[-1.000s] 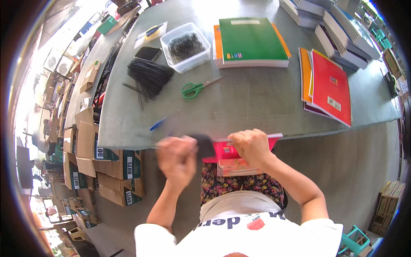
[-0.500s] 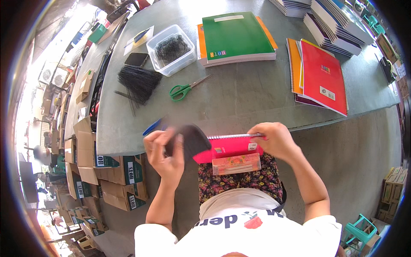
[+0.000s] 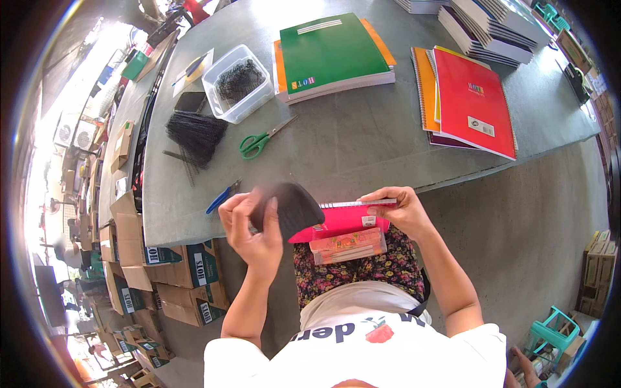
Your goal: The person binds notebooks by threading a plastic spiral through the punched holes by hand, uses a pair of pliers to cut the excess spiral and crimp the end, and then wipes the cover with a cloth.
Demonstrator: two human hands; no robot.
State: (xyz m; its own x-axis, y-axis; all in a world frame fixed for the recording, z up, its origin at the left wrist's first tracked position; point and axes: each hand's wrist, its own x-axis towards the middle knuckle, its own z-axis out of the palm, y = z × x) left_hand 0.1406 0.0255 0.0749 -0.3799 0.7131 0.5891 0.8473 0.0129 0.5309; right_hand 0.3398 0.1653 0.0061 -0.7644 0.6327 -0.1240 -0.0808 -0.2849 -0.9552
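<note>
My left hand [image 3: 249,226] pinches a curved, dark black piece [image 3: 294,210], blurred, its kind unclear. It overlaps the left end of a pink spiral notebook [image 3: 339,220]. At the notebook's right end, the fingers of my right hand [image 3: 402,210] are closed on its wire-bound edge. The notebook stands tilted over my lap, spine up. Just below it, a clear pack with an orange and pink print [image 3: 349,246] rests on the flowered cloth. Blue-handled pliers [image 3: 223,199] lie on the table beside my left hand.
On the grey table [image 3: 349,145] are green-handled scissors [image 3: 255,145], black binding wires [image 3: 197,136], a clear tub [image 3: 249,107] of black wire pieces, a green-topped book stack [image 3: 336,55] and red and orange notebooks [image 3: 475,97]. Cardboard boxes [image 3: 187,268] stand at the left.
The view has shifted, so the table things sit farther left. My right hand's fingers reach farther left along the notebook's spine. The pliers show more fully beside my left hand.
</note>
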